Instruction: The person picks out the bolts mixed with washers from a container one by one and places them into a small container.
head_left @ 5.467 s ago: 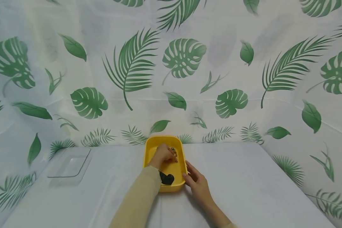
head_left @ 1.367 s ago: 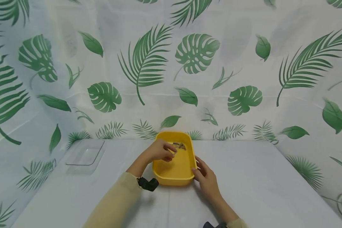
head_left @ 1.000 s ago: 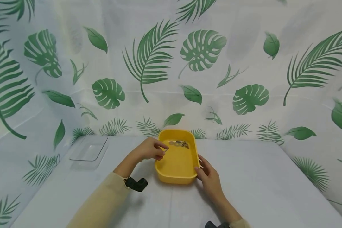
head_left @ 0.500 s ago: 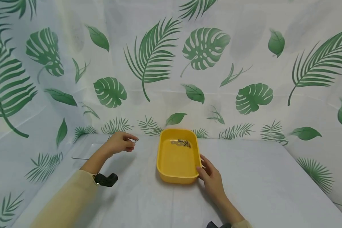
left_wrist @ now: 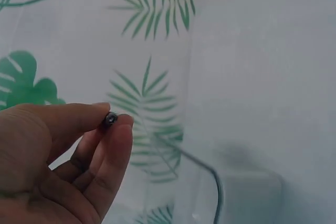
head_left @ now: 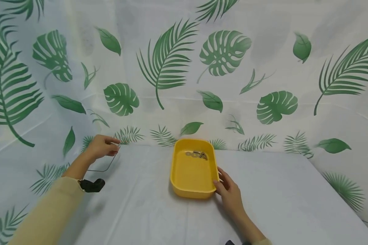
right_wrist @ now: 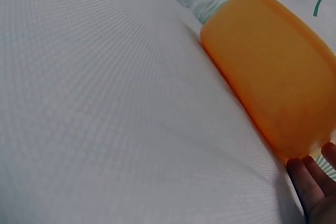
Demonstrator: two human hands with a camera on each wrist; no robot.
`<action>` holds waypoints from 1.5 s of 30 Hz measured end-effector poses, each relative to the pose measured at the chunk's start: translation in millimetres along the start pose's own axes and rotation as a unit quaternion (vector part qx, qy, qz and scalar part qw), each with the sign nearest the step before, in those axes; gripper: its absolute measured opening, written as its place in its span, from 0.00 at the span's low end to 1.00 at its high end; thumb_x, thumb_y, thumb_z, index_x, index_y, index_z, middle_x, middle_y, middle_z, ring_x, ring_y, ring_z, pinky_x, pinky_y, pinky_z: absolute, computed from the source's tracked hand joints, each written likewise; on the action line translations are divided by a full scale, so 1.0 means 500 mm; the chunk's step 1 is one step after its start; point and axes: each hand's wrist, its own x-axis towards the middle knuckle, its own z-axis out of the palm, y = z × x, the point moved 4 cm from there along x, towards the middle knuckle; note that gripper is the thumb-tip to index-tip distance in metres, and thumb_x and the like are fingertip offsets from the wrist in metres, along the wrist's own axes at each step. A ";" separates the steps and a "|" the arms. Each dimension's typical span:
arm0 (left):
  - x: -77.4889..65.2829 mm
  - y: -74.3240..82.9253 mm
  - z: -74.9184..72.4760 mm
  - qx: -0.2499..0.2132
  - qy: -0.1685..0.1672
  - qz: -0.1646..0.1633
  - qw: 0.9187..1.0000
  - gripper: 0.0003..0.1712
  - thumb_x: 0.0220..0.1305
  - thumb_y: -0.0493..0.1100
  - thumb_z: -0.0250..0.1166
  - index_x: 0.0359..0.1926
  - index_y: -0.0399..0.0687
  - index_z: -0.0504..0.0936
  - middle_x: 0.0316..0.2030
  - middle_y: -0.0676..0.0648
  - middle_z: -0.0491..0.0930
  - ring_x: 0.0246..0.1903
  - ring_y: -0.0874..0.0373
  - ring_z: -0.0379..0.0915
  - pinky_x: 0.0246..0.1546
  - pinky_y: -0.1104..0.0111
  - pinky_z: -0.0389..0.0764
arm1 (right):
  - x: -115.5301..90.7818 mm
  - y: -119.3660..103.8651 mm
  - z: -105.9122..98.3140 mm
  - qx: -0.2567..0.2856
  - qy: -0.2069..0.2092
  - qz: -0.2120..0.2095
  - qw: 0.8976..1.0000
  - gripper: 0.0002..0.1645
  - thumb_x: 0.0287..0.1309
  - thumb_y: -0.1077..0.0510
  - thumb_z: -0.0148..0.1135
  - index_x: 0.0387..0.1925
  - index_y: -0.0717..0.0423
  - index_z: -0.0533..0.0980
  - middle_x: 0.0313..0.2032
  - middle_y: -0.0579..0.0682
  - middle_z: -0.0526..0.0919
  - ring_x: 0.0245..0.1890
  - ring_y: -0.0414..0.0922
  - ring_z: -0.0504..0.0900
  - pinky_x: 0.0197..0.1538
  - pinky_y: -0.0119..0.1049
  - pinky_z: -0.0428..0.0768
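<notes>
My left hand (head_left: 100, 147) is over the clear plastic box (head_left: 102, 170) at the table's left and hides much of it. Between thumb and fingertips it pinches a small metal screw (left_wrist: 110, 119), seen nearly end-on in the left wrist view. My right hand (head_left: 230, 194) grips the right side of a yellow plastic tub (head_left: 193, 178), thumb at the rim and fingers against the outer wall. At the tub's far end lie several small screws (head_left: 203, 156) and flat washers (head_left: 188, 153).
A white cloth (head_left: 141, 204) covers the table. Behind it hangs a white backdrop (head_left: 178, 119) printed with green leaves. A black wrist camera (head_left: 92, 185) sits on the left wrist. The yellow tub stands mid-table near the back edge.
My left hand was inside the yellow tub, came out pinching the screw, and moved left to above the clear box. The right hand has kept its hold on the tub.
</notes>
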 end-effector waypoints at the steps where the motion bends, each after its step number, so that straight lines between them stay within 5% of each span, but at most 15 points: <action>1: 0.002 -0.006 -0.005 0.006 0.003 -0.003 1.000 0.25 0.71 0.40 0.62 0.64 0.31 0.76 0.54 0.30 0.82 0.40 0.55 0.86 0.44 0.65 0.88 | 0.000 -0.001 -0.002 0.001 0.000 0.001 1.000 0.31 0.73 0.53 0.56 0.74 0.44 0.65 0.68 0.58 0.74 0.62 0.55 0.81 0.50 0.34 0.86; 9: 0.024 -0.061 -0.027 0.026 -0.003 -0.033 0.999 0.24 0.71 0.37 0.61 0.63 0.27 0.76 0.49 0.30 0.84 0.32 0.63 0.83 0.44 0.61 0.88 | -0.002 -0.003 -0.007 -0.003 0.001 0.007 1.000 0.31 0.73 0.53 0.56 0.74 0.43 0.65 0.68 0.58 0.75 0.61 0.55 0.81 0.51 0.33 0.86; 21: 0.049 -0.147 -0.027 0.058 0.005 -0.086 0.995 0.21 0.63 0.32 0.65 0.55 0.24 0.80 0.29 0.43 0.86 0.27 0.60 0.82 0.35 0.64 0.87 | -0.005 -0.002 0.005 0.006 0.004 0.002 1.000 0.32 0.73 0.56 0.56 0.75 0.50 0.63 0.67 0.63 0.75 0.62 0.57 0.80 0.51 0.35 0.86; 26: 0.053 -0.158 -0.019 0.093 -0.003 -0.087 0.992 0.20 0.61 0.33 0.65 0.53 0.26 0.81 0.29 0.43 0.85 0.28 0.58 0.79 0.32 0.66 0.83 | -0.012 -0.002 0.006 0.009 0.001 0.011 1.000 0.34 0.73 0.55 0.56 0.76 0.53 0.59 0.67 0.65 0.74 0.63 0.58 0.80 0.51 0.36 0.87; 38: 0.072 -0.165 0.002 0.076 0.004 -0.087 0.993 0.20 0.61 0.32 0.65 0.53 0.25 0.81 0.28 0.44 0.86 0.25 0.62 0.81 0.30 0.67 0.85 | -0.010 -0.010 0.002 0.002 0.011 0.011 1.000 0.34 0.73 0.54 0.56 0.76 0.51 0.59 0.67 0.63 0.75 0.62 0.57 0.81 0.51 0.37 0.87; 45: 0.079 -0.167 0.009 0.103 0.004 -0.092 0.990 0.17 0.62 0.34 0.66 0.50 0.28 0.84 0.30 0.44 0.85 0.29 0.58 0.77 0.30 0.69 0.79 | -0.009 -0.005 0.002 -0.002 0.018 0.015 1.000 0.34 0.73 0.55 0.56 0.76 0.51 0.60 0.66 0.63 0.76 0.61 0.57 0.81 0.51 0.36 0.87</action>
